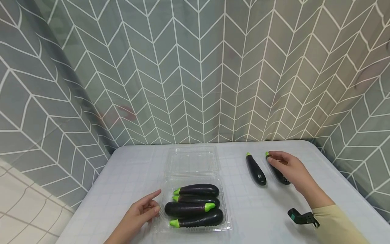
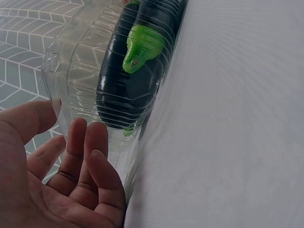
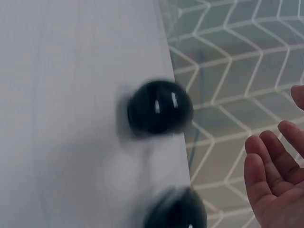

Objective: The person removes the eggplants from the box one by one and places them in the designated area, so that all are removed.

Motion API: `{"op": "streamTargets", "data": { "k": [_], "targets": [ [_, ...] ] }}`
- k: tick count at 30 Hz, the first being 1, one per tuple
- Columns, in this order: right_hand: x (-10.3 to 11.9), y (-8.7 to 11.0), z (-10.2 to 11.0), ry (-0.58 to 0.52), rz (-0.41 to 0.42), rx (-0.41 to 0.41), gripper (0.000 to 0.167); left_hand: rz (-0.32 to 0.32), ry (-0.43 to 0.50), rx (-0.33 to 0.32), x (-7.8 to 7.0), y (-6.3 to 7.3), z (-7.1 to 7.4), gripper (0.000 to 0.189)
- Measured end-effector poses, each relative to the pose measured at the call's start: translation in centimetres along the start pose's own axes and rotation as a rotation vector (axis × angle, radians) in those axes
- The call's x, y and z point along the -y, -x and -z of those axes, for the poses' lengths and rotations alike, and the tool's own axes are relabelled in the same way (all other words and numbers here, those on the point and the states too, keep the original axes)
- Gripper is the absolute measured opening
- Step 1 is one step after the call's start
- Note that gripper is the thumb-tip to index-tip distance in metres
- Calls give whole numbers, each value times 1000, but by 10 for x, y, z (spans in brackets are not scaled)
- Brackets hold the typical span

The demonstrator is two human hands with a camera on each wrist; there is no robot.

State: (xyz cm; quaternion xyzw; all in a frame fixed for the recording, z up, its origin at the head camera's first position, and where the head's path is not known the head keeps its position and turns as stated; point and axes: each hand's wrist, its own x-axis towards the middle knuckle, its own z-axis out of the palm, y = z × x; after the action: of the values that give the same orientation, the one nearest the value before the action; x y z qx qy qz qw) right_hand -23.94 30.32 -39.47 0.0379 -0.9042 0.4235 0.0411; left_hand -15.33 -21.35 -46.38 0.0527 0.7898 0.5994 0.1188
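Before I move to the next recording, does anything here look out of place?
One eggplant in the clear container lies reversed: its green stem points right in the head view, while the other three point left. Nothing looks spilled or damaged.

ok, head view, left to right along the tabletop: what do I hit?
Left hand → open clear plastic clamshell → left loose eggplant → right hand. Second loose eggplant omitted: the right hand overlaps it.
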Motion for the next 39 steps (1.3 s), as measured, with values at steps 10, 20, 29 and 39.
{"op": "streamTargets", "data": {
  "k": [10,20,29,39],
  "targets": [
    [30,3,-36,-49,56,94,55,8,7,-8,0,0,-1,61],
    [48,4,-72,-115,141,193,44,-5,-14,-4,0,0,0,60],
    [71,13,-99,-172,244,328,38,-43,-33,5,2,-1,1,58],
    [93,24,-122,-227,297,459,33,-36,-23,13,2,-2,2,59]
  ]
}}
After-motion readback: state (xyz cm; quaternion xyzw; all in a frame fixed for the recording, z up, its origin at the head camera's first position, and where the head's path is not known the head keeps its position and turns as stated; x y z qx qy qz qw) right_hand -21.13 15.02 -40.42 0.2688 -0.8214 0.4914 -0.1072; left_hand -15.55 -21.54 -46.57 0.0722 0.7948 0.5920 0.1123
